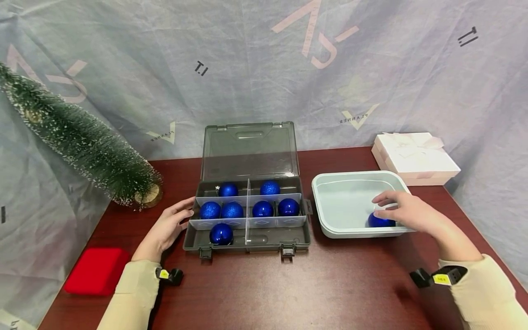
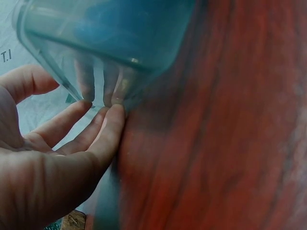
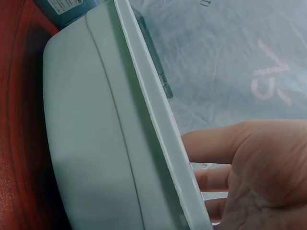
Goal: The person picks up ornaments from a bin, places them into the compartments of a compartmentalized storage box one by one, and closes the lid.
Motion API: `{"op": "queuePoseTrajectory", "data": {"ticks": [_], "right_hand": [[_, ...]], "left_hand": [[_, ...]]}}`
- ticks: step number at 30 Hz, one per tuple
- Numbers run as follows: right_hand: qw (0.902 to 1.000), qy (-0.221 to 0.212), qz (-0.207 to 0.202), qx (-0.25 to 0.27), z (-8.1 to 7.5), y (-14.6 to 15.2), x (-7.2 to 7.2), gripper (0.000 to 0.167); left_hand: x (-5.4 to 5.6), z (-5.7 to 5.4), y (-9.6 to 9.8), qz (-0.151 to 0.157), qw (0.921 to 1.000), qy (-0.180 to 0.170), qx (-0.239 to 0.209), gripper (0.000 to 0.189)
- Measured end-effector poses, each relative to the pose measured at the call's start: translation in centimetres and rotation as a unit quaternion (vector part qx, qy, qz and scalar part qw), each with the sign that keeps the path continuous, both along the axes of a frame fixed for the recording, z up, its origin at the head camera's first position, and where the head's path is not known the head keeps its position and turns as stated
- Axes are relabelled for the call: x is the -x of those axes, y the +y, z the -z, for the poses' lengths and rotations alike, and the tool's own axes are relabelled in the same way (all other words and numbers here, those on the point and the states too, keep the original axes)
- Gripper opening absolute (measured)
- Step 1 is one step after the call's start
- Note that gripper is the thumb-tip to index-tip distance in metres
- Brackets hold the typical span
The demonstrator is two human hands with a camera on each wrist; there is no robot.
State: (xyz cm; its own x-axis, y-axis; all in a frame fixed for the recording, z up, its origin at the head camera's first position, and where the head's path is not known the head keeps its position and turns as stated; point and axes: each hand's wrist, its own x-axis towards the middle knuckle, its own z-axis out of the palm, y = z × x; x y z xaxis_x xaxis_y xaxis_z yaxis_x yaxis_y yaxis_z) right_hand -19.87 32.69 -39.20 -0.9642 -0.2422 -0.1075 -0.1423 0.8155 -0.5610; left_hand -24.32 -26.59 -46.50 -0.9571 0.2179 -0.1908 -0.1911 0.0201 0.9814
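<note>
Blue baubles [image 1: 222,234]: eight in sight, seven cased

Nearest: one red box [image 1: 97,271]. Left hand [image 1: 168,225], fingers extended, thumb apart, grasping nothing, fingertips against the side wall of one divided case [image 1: 251,248]. Right hand [image 1: 406,211], fingers loosely bent and parted, reaching into one pale tub [image 1: 350,233]; one bauble [image 1: 381,221] beneath, on the tub floor; contact impossible to tell. Case: grey, see-through, lid [image 1: 249,156] raised; one bauble front left, four across the middle, two at the back. Farther: one frosted tree [image 1: 90,142]; one white gift box [image 1: 429,160]; cloth backdrop [image 1: 247,82].

Risks, as judged: bauble rolling off under a glancing finger; catching on the tub rim if lifted low; case sliding if pushed hard from the left.

By view: fingertip contact with case clear only at left wrist; printed label [image 3: 66,5] beyond tub only at right wrist, bauble there hidden; case contents countable only from head.
</note>
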Motion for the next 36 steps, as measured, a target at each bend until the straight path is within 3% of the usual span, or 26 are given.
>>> {"op": "queuePoseTrajectory", "data": {"ticks": [8, 14, 27, 36], "right_hand": [[0.9978, -0.022, -0.059, -0.020, 0.4, -0.2, 0.8, 0.046], [0.9973, -0.015, -0.067, -0.026, 0.6, -0.5, 1.1, 0.037], [0.9977, 0.054, 0.008, 0.039, -1.3, -2.7, 0.4, 0.043], [0.9799, 0.164, 0.029, 0.110, -1.7, -5.3, 0.2, 0.038]], "left_hand": [[0.0, 0.0, 0.0, -0.002, 1.0000, -0.001, 0.000, 0.059], [-0.1, 0.0, 0.0, 0.002, 1.0000, -0.001, 0.002, 0.059], [0.1, 0.1, -0.2, 0.001, 1.0000, -0.003, 0.004, 0.059], [0.1, 0.1, -0.1, 0.000, 1.0000, -0.003, 0.000, 0.059]]}}
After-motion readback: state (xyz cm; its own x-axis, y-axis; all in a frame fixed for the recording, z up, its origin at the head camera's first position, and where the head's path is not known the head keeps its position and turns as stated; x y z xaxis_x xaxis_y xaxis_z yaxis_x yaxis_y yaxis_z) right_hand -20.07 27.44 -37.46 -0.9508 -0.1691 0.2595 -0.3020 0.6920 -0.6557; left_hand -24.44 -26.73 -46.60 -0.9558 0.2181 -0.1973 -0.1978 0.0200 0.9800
